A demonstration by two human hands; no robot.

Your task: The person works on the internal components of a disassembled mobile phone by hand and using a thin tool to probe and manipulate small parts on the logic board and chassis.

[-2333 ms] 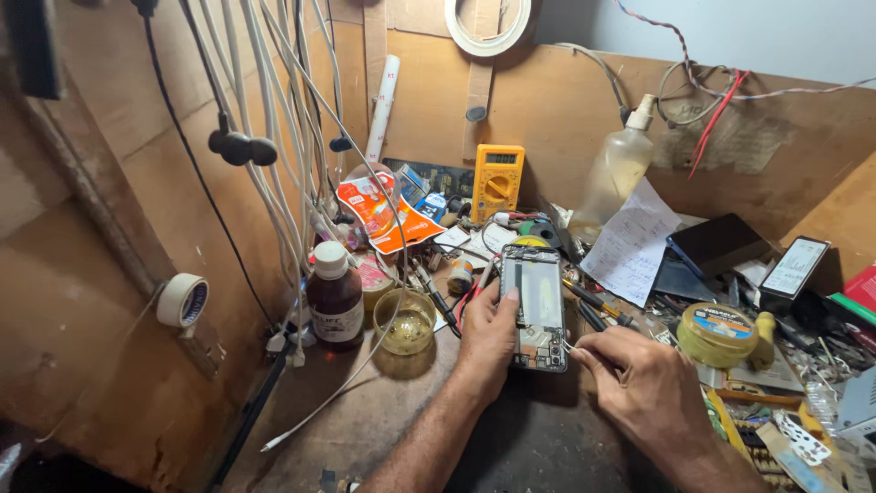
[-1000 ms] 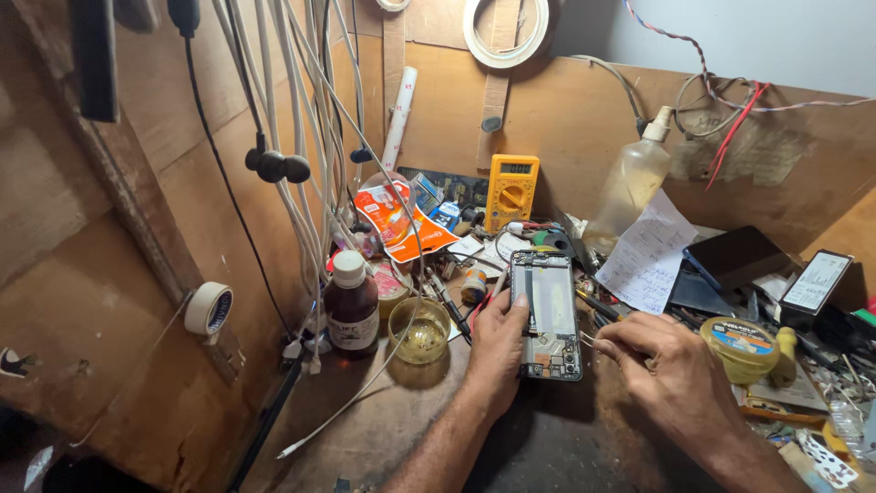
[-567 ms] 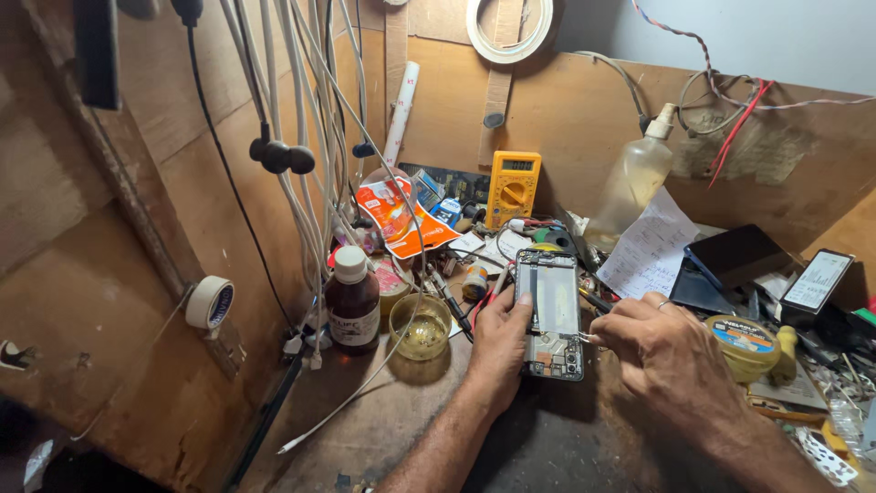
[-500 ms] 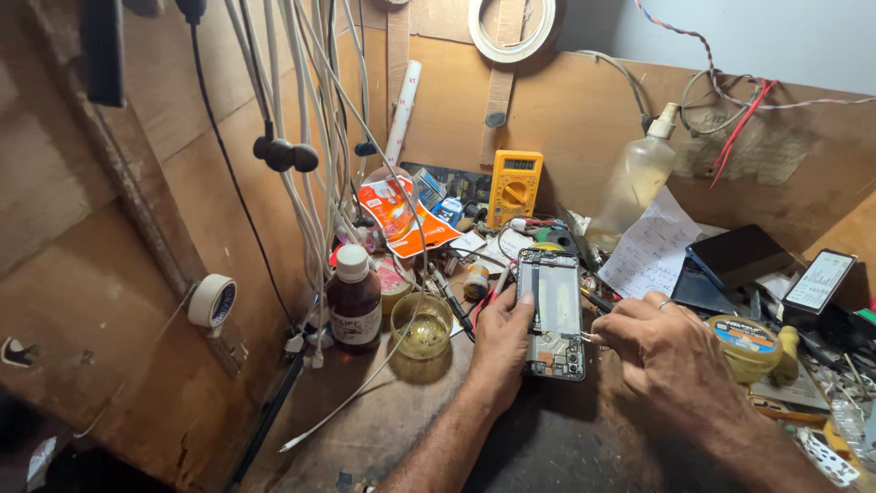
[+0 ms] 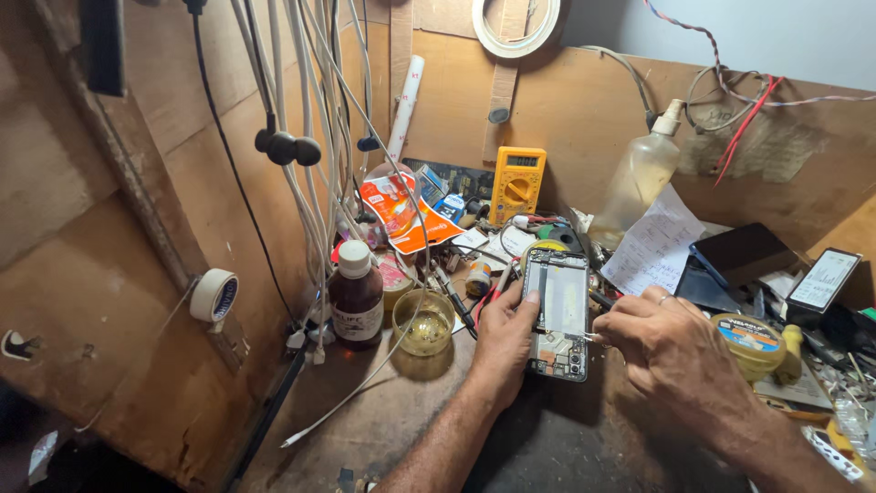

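Note:
An opened phone (image 5: 557,310) with its back cover off lies on the dark workbench, circuit parts showing. My left hand (image 5: 503,342) grips its left edge, thumb on top. My right hand (image 5: 673,358) is closed around a thin metal tool (image 5: 594,337), whose tip touches the phone's lower right side. A ring sits on one finger of the right hand.
A brown bottle with a white cap (image 5: 356,294) and a small glass cup (image 5: 424,321) stand to the left. A yellow multimeter (image 5: 517,184), a plastic squeeze bottle (image 5: 638,179), papers, a round tin (image 5: 750,339), phones (image 5: 824,280) and hanging cables (image 5: 310,137) crowd the bench.
The view shifted a little. My right hand moved in towards the phone and its tool tip now rests on the lower right edge. The left hand kept its hold.

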